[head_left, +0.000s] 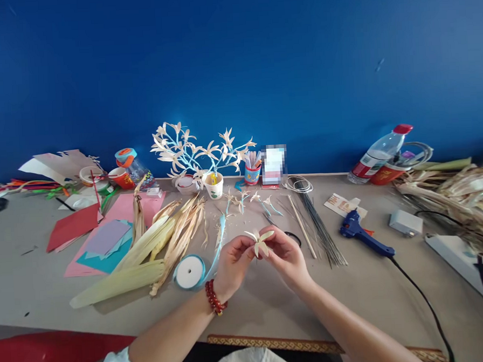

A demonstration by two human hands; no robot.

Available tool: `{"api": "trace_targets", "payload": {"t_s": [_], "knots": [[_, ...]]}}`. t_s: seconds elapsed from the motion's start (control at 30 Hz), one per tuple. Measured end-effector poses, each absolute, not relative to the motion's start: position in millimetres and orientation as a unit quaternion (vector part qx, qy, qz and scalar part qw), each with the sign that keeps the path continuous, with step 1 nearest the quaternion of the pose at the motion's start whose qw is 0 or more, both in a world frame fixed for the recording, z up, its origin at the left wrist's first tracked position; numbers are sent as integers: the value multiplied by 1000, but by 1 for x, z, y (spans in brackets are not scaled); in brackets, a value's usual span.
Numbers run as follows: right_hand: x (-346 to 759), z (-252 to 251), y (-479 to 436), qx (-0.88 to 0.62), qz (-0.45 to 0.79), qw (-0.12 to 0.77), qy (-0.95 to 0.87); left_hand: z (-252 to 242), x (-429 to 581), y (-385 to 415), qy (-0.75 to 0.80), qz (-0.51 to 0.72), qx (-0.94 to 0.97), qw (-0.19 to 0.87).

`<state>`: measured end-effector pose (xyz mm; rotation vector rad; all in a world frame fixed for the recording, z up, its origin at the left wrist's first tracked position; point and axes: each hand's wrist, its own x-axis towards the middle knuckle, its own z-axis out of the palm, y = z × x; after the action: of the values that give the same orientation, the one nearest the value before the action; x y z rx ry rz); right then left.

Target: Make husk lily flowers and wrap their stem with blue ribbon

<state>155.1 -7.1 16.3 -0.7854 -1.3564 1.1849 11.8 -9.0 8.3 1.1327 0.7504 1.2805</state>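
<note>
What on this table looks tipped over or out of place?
The red-capped plastic bottle lies tipped over at the far right, leaning on a red bowl. A jar at the back left also tilts.

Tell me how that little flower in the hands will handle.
The flower looks very light: both the left hand and right hand hold it by fingertips alone. Its thin, pale petals splay free, so they probably bend or tear under a firm squeeze. Set down, it would likely lie still rather than roll.

Matt dry-husk flower [260,241], glossy plastic glue gun [360,233], matt table [256,304].
</note>
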Motion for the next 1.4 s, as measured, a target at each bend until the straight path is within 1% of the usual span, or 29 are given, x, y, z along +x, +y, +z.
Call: {"api": "trace_targets", "payload": {"t_s": [0.13,0.47,0.57,0.7,0.83,0.9,0.97,1.07,1.17,1.27,1.4], "knots": [[155,15,-5,-325,515,552,-570,7,10,-9,318,554,501,585],[159,15,-7,-315,481,554,-602,-1,6,-12,355,560,525,533],[159,16,-9,-320,481,566,-588,0,6,-10,346,567,498,557],[164,18,-4,-383,438,599,-551,4,6,-6,310,580,448,605],[175,20,7,-418,447,629,-479,8,4,-4,300,582,432,619],[178,21,9,-420,436,630,-486,7,3,-3,295,584,427,625],[178,24,5,-425,403,611,-533,5,3,-1,295,590,415,626],[170,30,-5,-425,355,550,-625,2,3,0,308,596,393,629],[160,38,-13,-407,337,498,-688,-1,3,0,334,598,368,629],[152,42,-15,-409,333,485,-697,-3,3,-1,345,602,365,621],[146,44,-13,-422,317,490,-694,-5,2,-2,342,608,396,597]]}}
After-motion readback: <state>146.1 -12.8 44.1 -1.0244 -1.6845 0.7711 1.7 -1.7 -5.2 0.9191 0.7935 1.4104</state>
